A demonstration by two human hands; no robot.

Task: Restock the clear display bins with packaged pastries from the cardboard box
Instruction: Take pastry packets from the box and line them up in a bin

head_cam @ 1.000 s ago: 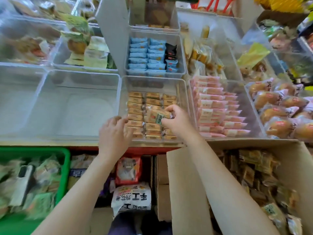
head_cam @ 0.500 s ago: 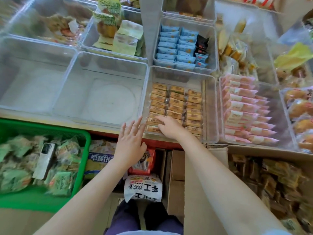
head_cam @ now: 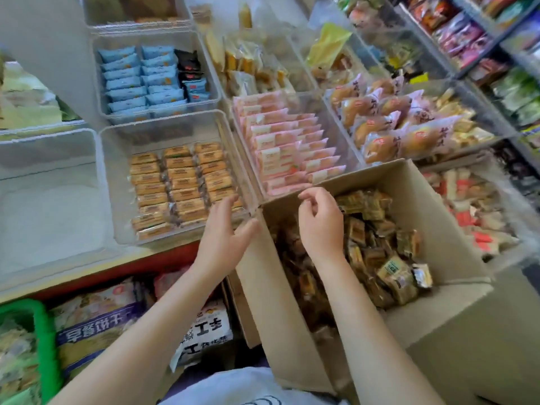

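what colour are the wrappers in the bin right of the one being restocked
Pale pink with white labels, on the flat pink-wrapped packets; the head view shows them best.

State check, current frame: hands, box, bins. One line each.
Left hand: open, empty, at the near corner of the brown-pastry bin.
Right hand: fingers loosely curled, empty, over the box.
Cardboard box: open, part full of loose wrapped pastries.
Brown-pastry bin: three neat rows, back part bare.
Pink-pack bin: packs stacked in rows.
Blue-pack bin: nearly full.
Left bin: nothing inside.
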